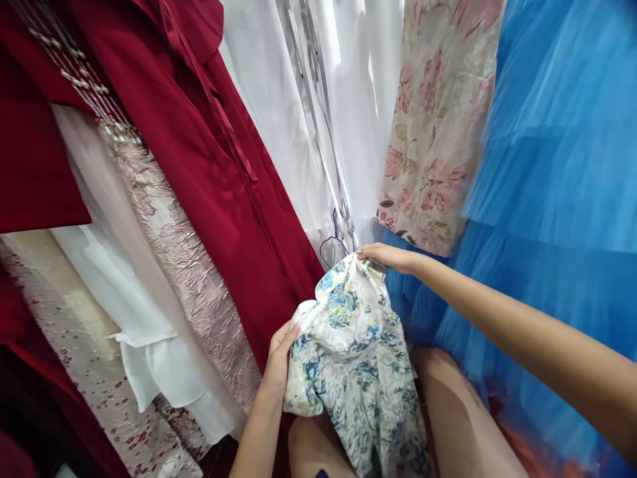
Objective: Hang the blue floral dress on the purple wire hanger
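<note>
A white dress with a blue and yellow floral print (351, 332) hangs between my two hands, its lower part draping down between my knees. My left hand (279, 358) is closed on its side near a short sleeve, thumb on top of the cloth. At the neckline, my right hand (378, 255) pinches the fabric, with the fingertips partly hidden by it. Just behind the neckline shows a thin dark purple hanger (334, 240); whether it sits inside the dress cannot be made out.
Long garments hang close all around. On the left are a dark red dress (199, 166) and a pale textured gown (184, 265). White cloth with silvery ribbons (318, 119) hangs ahead. A pink-flowered garment (438, 133) and a tiered blue tulle dress (557, 172) hang on the right.
</note>
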`<state>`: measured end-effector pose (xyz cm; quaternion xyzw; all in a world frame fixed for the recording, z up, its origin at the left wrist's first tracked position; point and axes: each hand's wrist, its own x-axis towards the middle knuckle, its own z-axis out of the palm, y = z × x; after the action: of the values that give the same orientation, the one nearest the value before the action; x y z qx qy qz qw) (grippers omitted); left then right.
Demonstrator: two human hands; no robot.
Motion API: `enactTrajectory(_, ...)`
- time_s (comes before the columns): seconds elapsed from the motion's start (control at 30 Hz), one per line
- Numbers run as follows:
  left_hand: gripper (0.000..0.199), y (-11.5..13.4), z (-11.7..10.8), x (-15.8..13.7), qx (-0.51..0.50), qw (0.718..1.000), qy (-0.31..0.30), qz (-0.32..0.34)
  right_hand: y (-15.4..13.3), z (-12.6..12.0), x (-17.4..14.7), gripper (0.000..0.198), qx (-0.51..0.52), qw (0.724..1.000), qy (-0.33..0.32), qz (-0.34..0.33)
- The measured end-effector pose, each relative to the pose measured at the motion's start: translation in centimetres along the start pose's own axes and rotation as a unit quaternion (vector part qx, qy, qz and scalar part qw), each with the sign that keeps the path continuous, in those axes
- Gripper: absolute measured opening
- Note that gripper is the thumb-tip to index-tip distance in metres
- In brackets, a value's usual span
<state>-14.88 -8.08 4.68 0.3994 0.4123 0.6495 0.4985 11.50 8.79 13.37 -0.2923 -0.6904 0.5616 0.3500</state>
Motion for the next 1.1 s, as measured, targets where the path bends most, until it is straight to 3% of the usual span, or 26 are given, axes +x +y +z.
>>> enactTrajectory(0.13,0.037,-0.7,-1.3,0.0,-0.011,0.999,0.043,-0.026,1.2,1.7,-0.3,0.02,0.091,0.993,-0.065,0.028)
enactTrajectory(0.27,0.037,-2.0,-2.5,-0.1,0.004,0.999,-0.003,-0.046,2.3,2.1,-1.8,0.024,0.182,0.981,-0.058,0.04)
enactTrajectory(0.4,0.033,-3.4,-4.0,0.2,0.095,0.987,-0.094,-0.089,2.4,-0.2,-3.7,0.027,0.154,0.987,-0.006,0.031)
enactTrajectory(0.57,0.014,-5.2,-6.0,2.4,0.27,0.953,-0.12,-0.067,1.3,-4.7,-5.9,0.028,0.058,0.997,0.018,0.043)
enactTrajectory(0.67,0.02,-4.7,-6.2,5.2,0.426,0.896,-0.124,-0.004,0.6,-5.9,-6.3,0.028,-0.003,0.999,-0.004,0.043)
enactTrajectory(0.8,0.014,-1.9,-5.8,10.5,0.552,0.831,-0.05,0.051,0.6,-5.7,-5.8,0.029,-0.065,0.998,-0.019,0.011)
enactTrajectory(0.97,0.013,1.1,-4.9,17.9,0.577,0.814,-0.003,0.074,0.3,-5.1,-5.3,0.03,-0.046,0.999,-0.017,0.021)
enactTrajectory(1.1,0.019,0.9,-3.5,22.7,0.56,0.824,0.038,0.076,-0.4,-4.8,-5.5,0.03,-0.009,0.999,-0.028,0.028)
